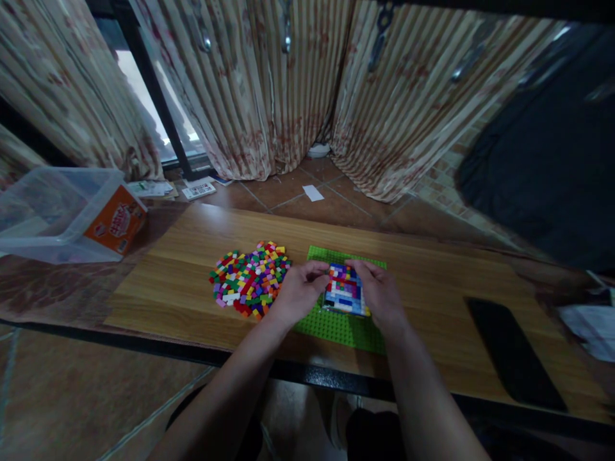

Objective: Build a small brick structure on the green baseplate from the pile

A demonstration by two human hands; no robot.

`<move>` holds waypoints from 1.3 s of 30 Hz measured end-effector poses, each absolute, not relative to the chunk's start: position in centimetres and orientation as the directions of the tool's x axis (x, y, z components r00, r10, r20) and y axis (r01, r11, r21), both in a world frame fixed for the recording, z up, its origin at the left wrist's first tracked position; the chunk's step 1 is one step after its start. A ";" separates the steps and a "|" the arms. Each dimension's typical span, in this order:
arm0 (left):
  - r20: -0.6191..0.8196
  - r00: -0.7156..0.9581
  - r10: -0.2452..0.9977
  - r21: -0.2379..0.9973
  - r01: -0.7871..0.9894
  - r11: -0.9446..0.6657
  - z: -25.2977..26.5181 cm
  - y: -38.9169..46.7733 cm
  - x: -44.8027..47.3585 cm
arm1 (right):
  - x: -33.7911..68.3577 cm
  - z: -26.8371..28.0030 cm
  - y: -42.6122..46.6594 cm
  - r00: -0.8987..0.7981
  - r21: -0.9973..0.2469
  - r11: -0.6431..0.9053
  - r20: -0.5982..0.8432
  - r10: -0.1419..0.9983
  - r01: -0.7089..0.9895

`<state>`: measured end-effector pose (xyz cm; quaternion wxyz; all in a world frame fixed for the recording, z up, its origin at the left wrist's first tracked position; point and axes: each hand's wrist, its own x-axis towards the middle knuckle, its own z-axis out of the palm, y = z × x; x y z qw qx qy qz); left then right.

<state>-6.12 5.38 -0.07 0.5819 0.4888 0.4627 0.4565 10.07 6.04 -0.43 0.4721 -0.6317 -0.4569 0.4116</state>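
Observation:
A block of building bricks [343,289], multicoloured with blue, white, red and purple on top, sits on a green studded baseplate [346,330]. My left hand [302,288] is at its left edge, thumb and forefinger pinched near the far left corner. Whatever may be between those fingertips is too small to make out. Along the right side, my right hand [379,291] curls its fingers around the far right corner and grips the block. Just left of my left hand lies a loose pile of bricks [252,275] in many colours.
The baseplate and pile lie on a long wooden table [432,320] with a dark front edge. A black flat object [514,352] lies at the right. A clear plastic bin [57,218] with an orange label stands at the left. Patterned curtains [240,89] hang behind.

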 end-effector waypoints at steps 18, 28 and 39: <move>0.085 0.251 0.964 0.976 0.172 -0.131 0.6 4.7 -6.2 | 10.6 -0.8 6.9 0.165 -0.978 -0.132 -0.106 0.981 0.159; 0.110 0.184 0.977 0.947 0.278 -0.159 0.2 4.7 -6.0 | 9.8 -1.9 7.1 0.186 -0.992 -0.043 -0.020 0.982 0.122; 0.062 -0.044 0.997 0.932 0.359 -0.042 3.9 -0.1 -6.2 | 11.2 -2.2 6.6 0.365 -0.974 0.062 -0.022 0.931 -0.217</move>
